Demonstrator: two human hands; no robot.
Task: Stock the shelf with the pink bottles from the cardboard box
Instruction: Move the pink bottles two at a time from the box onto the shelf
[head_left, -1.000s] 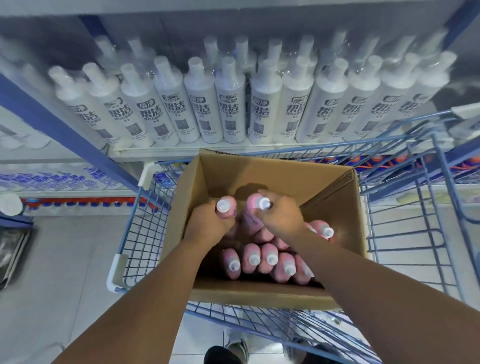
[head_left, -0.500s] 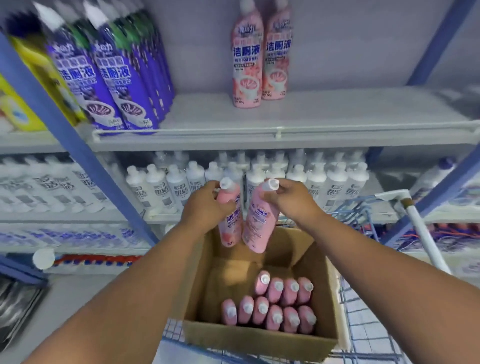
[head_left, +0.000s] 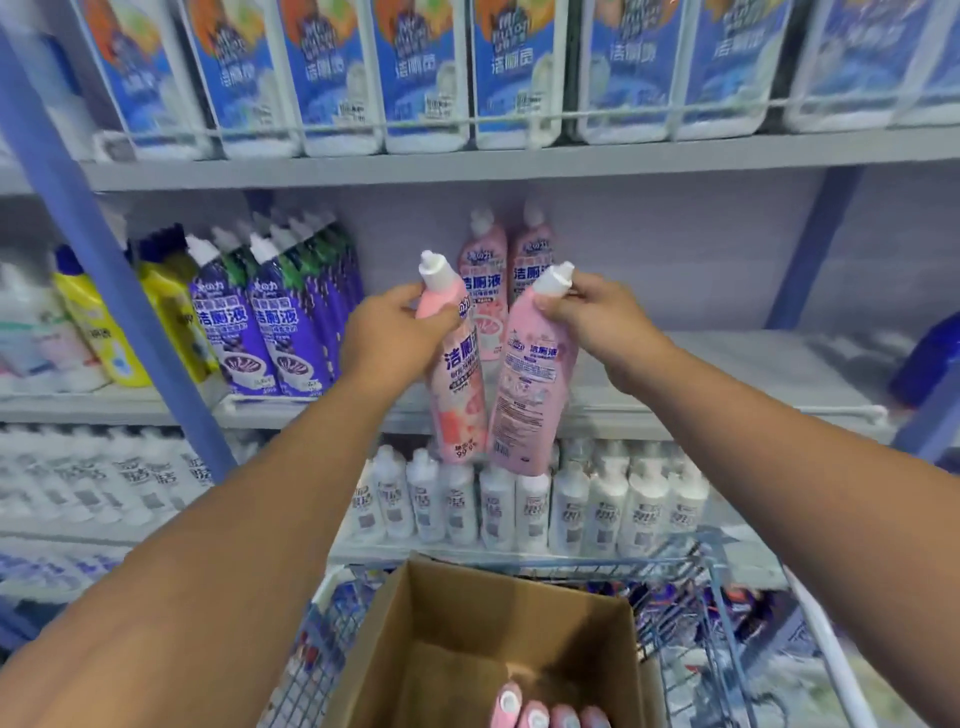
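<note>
- Left hand (head_left: 387, 332) grips one pink bottle (head_left: 457, 374) by the neck; right hand (head_left: 597, 312) grips another (head_left: 530, 384), mid-frame.
- Held up by the shelf (head_left: 701, 364), probably to join the two standing bottles (head_left: 498, 280).
- More wait in the box (head_left: 467, 639), bottom centre.

We read 洁厕液 in blue on the front of the left pink bottle (head_left: 457, 374), with "99.9%" near its base. The right pink bottle (head_left: 530, 384) shows 洁厕液 small above fine print too blurred to read. The purple bottles (head_left: 260, 332) also carry 洁厕液. The blue packs (head_left: 421, 73) above show 洁厕.
</note>
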